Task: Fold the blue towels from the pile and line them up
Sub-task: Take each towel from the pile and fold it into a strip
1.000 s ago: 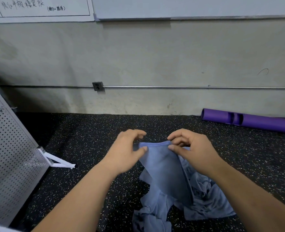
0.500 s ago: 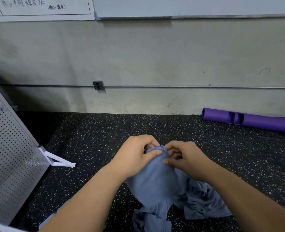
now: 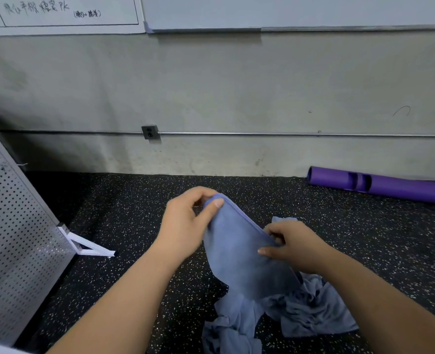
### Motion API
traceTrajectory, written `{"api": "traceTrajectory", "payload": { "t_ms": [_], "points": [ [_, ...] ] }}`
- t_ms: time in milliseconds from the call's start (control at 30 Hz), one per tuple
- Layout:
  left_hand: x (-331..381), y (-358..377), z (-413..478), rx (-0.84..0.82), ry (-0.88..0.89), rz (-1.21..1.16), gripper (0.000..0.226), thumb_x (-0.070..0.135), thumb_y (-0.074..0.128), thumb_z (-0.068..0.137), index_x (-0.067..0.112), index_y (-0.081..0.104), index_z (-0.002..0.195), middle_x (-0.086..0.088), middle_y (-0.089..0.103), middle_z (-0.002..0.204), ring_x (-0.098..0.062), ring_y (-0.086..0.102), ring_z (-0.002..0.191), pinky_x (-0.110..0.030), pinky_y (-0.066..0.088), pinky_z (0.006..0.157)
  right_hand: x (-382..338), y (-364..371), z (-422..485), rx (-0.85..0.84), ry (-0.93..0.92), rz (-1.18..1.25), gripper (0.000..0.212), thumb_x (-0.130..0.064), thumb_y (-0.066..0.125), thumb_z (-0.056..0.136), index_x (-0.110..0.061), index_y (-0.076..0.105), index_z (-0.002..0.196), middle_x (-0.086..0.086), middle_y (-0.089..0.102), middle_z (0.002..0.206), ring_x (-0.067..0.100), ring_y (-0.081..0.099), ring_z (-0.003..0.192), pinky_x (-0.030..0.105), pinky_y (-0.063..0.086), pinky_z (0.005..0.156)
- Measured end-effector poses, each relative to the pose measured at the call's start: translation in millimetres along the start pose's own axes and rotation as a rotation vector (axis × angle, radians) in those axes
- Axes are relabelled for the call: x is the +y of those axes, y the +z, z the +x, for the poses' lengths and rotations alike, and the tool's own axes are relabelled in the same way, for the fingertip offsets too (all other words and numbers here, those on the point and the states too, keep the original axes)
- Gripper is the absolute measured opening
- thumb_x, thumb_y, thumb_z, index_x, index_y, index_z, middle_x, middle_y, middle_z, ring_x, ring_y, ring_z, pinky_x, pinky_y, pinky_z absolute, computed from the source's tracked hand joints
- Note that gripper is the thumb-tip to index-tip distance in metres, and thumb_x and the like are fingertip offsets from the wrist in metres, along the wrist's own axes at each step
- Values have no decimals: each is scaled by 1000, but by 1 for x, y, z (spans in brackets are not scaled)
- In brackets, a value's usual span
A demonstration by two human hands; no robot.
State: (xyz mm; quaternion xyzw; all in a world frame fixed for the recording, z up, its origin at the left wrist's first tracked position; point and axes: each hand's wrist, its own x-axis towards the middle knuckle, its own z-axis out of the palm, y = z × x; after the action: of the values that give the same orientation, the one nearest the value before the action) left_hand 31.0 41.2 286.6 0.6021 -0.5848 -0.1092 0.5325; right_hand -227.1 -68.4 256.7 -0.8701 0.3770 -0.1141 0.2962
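one purple tube (image 3: 379,183) beyond towel pile (image 3: 311,310)

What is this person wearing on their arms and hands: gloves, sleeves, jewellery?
Nothing that shows. The left hand and right hand are bare: no gloves, no rings in view. The left forearm and right forearm are bare to the frame's edge, with no sleeve, watch or bracelet. The left thumbnail looks short and unpainted.

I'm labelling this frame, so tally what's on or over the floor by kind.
Hands: 2, left hand and right hand
Held blue towel: 1
Crumpled towel pile: 1, towels within uncountable
Purple tube: 1
Perforated panel: 1
Total: 6
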Motion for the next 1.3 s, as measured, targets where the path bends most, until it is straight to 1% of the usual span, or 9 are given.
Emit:
{"api": "traceTrajectory", "payload": {
  "t_ms": [100,233,367,533,700,833,900,1133,1300],
  "points": [
    [-11,-10,6,134,-92,-41,7,25,77,97,33,76,97,20,75,91,-1,68,86,-25,53,84,9,-9,-2,6,16,-13,22,-38,88,84,-40,67,78,-30,58,68,-1,52,63,17,40,59],
    [-28,-23,10,275,-203,-88,4,29,76,98,26,75,95,15,71,83,-5,62,76,-30,51,79,17,-22,-5,28,19,9,20,-30,86,88,-41,71,84,-30,66,71,-4,59,64,14,41,63],
    [-42,-30,9,314,-283,-82,8,31,71,101,27,74,94,12,68,78,-7,55,69,-32,47,73,23,-32,-7,170,22,98,20,-26,82,92,-39,71,102,-9,74,80,13,70,78,31,55,75],
    [-45,-32,8,331,-427,-120,9,26,70,102,27,77,97,6,77,88,-2,60,75,-28,50,77,17,-39,-8,338,-26,159,16,-23,77,96,-35,66,99,-1,72,76,20,65,76,23,48,71],
    [-44,-28,8,327,-563,-202,10,23,67,104,18,74,99,-2,75,94,-14,61,84,-30,49,77,0,-40,-15,452,-77,227,10,-20,75,98,-28,68,96,-9,59,60,3,48,59,13,40,60],
    [-43,-29,7,294,-571,-235,10,21,65,105,20,75,107,-3,65,83,-13,49,73,-29,40,65,-5,-43,-16,492,-97,226,14,-21,74,98,-27,63,93,-5,48,55,5,40,57,15,36,57],
    [-42,-30,7,286,-572,-232,13,22,65,105,22,78,107,2,72,86,-10,54,74,-29,44,67,-5,-44,-17,484,-97,198,14,-22,75,98,-26,63,91,-9,48,55,6,40,56,16,36,56],
    [-37,-25,8,337,-594,-222,13,18,61,105,20,74,102,1,71,95,-12,57,83,-30,46,73,0,-44,-16,515,-88,206,16,-24,81,92,-29,68,85,-6,74,76,15,67,74,16,49,68],
    [-20,-21,7,319,-462,-104,19,12,51,101,19,67,95,7,68,94,-1,55,80,-30,42,73,-7,-42,-18,528,-118,220,16,-21,84,90,-33,74,87,-10,75,85,12,71,82,30,58,77]
  ]
}}
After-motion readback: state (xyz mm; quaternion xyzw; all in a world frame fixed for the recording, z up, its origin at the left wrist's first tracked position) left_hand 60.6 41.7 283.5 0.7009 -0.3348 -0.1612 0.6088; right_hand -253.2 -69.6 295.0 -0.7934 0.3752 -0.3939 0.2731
